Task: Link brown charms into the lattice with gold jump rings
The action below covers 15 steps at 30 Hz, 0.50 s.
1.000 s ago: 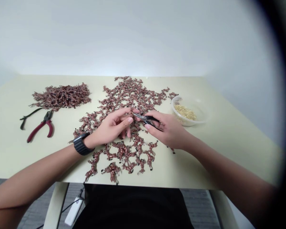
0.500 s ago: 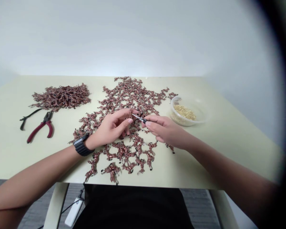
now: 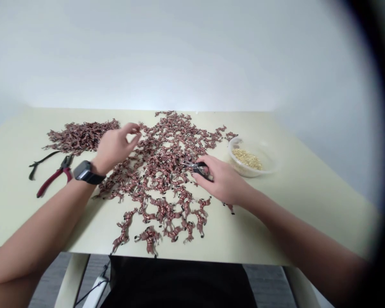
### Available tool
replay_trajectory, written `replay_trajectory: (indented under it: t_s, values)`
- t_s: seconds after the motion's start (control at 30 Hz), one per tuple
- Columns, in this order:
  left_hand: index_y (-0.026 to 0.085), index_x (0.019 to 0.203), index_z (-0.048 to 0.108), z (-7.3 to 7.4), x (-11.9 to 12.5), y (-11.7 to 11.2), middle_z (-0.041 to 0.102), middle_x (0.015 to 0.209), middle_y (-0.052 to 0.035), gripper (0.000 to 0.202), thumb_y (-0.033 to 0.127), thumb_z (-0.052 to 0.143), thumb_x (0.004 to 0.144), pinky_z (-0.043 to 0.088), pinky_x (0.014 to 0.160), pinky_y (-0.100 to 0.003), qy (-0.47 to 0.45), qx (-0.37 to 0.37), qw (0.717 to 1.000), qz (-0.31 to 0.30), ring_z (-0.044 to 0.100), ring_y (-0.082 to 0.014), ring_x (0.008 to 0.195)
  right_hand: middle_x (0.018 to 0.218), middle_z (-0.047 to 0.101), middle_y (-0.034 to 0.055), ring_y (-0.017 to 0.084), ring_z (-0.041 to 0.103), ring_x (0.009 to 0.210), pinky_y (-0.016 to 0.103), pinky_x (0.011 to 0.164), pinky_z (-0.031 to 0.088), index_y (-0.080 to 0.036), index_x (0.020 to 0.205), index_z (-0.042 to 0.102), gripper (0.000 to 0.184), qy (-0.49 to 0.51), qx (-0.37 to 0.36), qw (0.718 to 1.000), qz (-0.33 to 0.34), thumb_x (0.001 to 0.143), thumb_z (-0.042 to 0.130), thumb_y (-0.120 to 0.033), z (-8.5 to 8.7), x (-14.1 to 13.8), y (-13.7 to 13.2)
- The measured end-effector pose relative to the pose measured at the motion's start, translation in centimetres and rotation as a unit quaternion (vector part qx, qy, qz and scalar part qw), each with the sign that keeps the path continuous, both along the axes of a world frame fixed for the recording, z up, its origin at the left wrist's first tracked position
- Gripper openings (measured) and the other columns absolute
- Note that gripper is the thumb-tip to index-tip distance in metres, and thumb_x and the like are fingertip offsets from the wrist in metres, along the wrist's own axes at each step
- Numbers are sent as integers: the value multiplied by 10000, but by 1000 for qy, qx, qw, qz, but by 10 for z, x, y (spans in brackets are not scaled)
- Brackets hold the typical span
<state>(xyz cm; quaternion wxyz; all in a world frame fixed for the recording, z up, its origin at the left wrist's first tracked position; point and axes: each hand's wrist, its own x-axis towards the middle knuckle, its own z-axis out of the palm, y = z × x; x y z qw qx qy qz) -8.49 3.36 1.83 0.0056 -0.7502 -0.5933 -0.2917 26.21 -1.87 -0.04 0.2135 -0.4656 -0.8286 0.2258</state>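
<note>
1. Copper figures (image 3: 167, 141), small horse shapes with dark tips, lie in a wide, loose spread across the middle of the table (image 3: 308, 214), thinning toward the near edge.
2. Left of the spread sits a denser heap (image 3: 78, 137) of what look like the same figures. As far as we can judge, the spread holds the larger share, and the heap remains tightly bunched.
3. On the right, just past the spread, a clear bowl (image 3: 240, 172) holds a low pile of gold bits (image 3: 247, 159).
4. Our right hand (image 3: 220, 179) is closed around small pliers (image 3: 200, 167) above the spread's right part. Their steel nose points left, and their long axis runs roughly left to right, with the grips toward the palm. We cannot tell whether the nose holds a figure.
5. Our left hand (image 3: 115, 147) is open, its fingers loosely curled, raised over the spread's left edge near the heap. It holds nothing we can see, and a watch (image 3: 86, 172) circles the wrist.
6. Red pliers (image 3: 53, 184) and a black cord (image 3: 41, 161) lie at the far left.
</note>
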Motion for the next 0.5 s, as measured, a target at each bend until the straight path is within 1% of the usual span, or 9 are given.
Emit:
replay_trajectory:
  t_s: [0.07,0.1,0.13,0.2,0.23,0.3,0.33,0.43,0.5]
  values:
    - [213,1275,685,5,-33,13,759,1098,-140,393,449,540,997,502,674,-400,79,37,992,88,666,-248,770,1107,653,126,295,580,1021,420,832,478,-207,1165,588,344,-23,88,996,13,953,545,-475,-10,-4,1]
    - [209,1280,685,5,-46,17,717,1246,-160,409,457,559,981,499,716,-427,94,52,988,115,664,-276,840,1139,647,140,317,558,1083,446,884,474,-200,1170,583,340,-32,118,992,13,951,537,-456,-14,-6,2]
    - [202,1308,669,5,-56,20,638,1393,-177,447,468,594,957,499,746,-443,97,59,985,127,656,-295,899,1156,641,150,332,541,1116,466,913,467,-195,1177,579,341,-42,140,989,8,952,525,-446,-17,-8,2]
    - [201,1344,648,1,-61,23,551,1502,-173,473,458,611,949,498,816,-481,82,70,986,124,631,-317,996,1182,632,161,352,520,1141,494,932,459,-189,1203,570,358,-61,167,984,-13,956,502,-440,-21,-9,4]
    - [203,1321,666,-2,-57,24,568,1485,-164,443,448,603,958,492,859,-508,70,71,989,105,612,-327,1052,1201,626,164,360,512,1154,505,941,452,-187,1218,564,370,-68,176,982,-25,957,495,-441,-23,-10,5]
    - [228,1236,722,-11,-37,22,672,1350,-125,369,445,623,955,446,971,-582,41,50,998,23,549,-351,1187,1235,618,165,372,498,1186,522,967,437,-192,1243,555,385,-77,183,979,-43,956,485,-439,-26,-9,8]
    - [260,1240,726,-17,-23,19,704,1289,-106,358,453,627,956,444,972,-601,18,22,999,-16,534,-354,1209,1249,615,165,376,494,1203,527,978,432,-196,1256,550,391,-80,180,979,-50,956,479,-435,-29,-8,9]
    - [328,1432,601,-31,16,7,637,1401,-95,485,487,610,974,478,975,-571,-24,-92,985,-144,508,-330,1284,1296,601,168,379,486,1251,538,1011,422,-204,1308,529,420,-90,158,981,-62,965,449,-434,-37,-8,13]
    - [315,1433,605,-39,33,0,643,1398,-91,511,497,638,957,438,1047,-585,-9,-108,973,-202,471,-329,1335,1360,572,178,392,459,1302,569,1044,401,-204,1361,502,477,-105,148,981,-64,966,453,-468,-39,-10,12]
